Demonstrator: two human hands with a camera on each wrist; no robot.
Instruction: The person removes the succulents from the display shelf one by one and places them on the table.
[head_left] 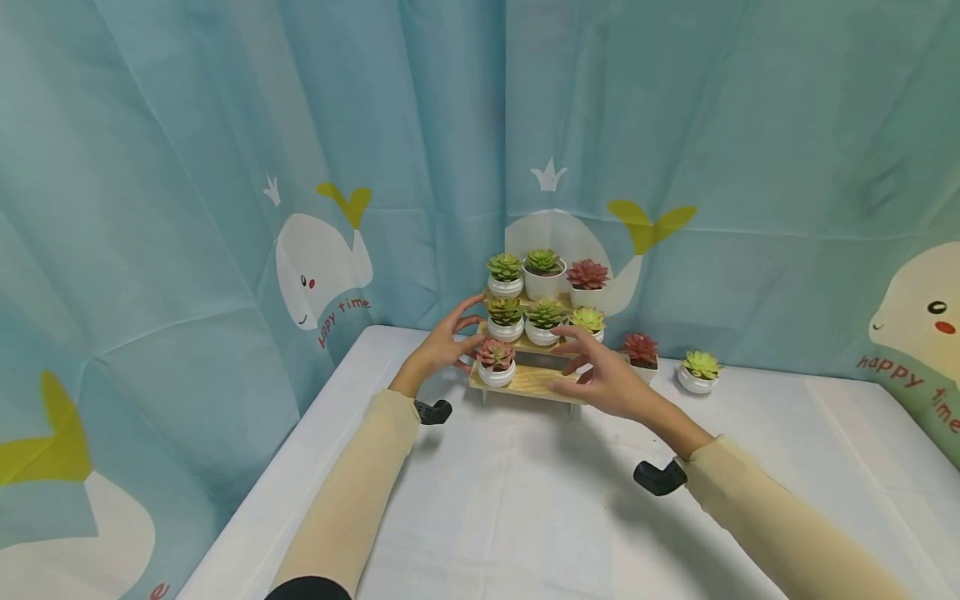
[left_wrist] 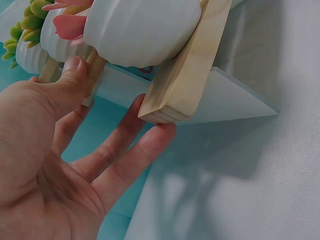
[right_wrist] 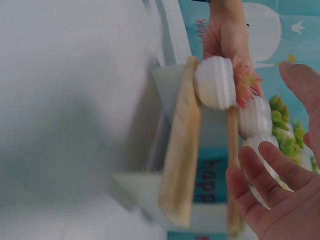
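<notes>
The left hand [head_left: 442, 346] and the right hand [head_left: 603, 379] reached in from either side of a stepped wooden stand [head_left: 528, 382], fingers spread and relaxed, neither closed on anything. In the left wrist view the left hand's fingertips [left_wrist: 155, 137] lay under the end of the stand's lowest board and its thumb touched the next board up. The right hand hovered just off the stand's right end; whether it touched the wood could not be told, since the right wrist view was blurred.

Behind everything hung a pale blue curtain [head_left: 187, 167] printed with whales, closing in the far corner. The white surface [head_left: 525, 500] ran out of sight at the near edge. The stand sat near the far edge of the surface, close to that corner, with its clear legs hard to make out.

It carried seven small white pots of succulents: three on the top step, three on the middle, and a single pink one [head_left: 496, 363] at the left of the lowest step, beside the left hand. The right hand partly hid the yellow-green plant [head_left: 588, 320] on the middle step.

To the stand's right, along the far edge, stood a red succulent [head_left: 641, 351] and a green succulent [head_left: 699, 370].
</notes>
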